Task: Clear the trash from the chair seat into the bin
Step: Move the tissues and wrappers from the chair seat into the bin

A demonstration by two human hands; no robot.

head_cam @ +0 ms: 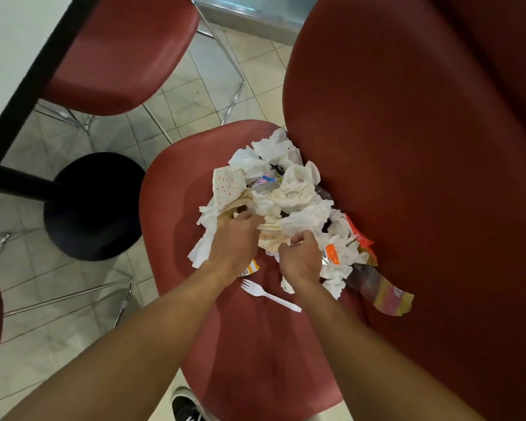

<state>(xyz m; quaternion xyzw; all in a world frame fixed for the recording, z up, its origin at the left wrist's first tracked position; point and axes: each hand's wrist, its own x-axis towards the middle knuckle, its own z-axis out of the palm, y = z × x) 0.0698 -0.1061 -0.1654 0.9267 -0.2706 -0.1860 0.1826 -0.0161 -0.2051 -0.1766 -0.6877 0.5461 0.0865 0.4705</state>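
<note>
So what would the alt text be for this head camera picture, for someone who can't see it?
Both hands, left hand and right hand, grip crumpled paper in a trash pile on a red chair seat. A white plastic fork lies apart, nearer the person. No bin is in view.

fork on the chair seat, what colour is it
White: the plastic fork shows plainly in the head view against the red chair seat.
</note>
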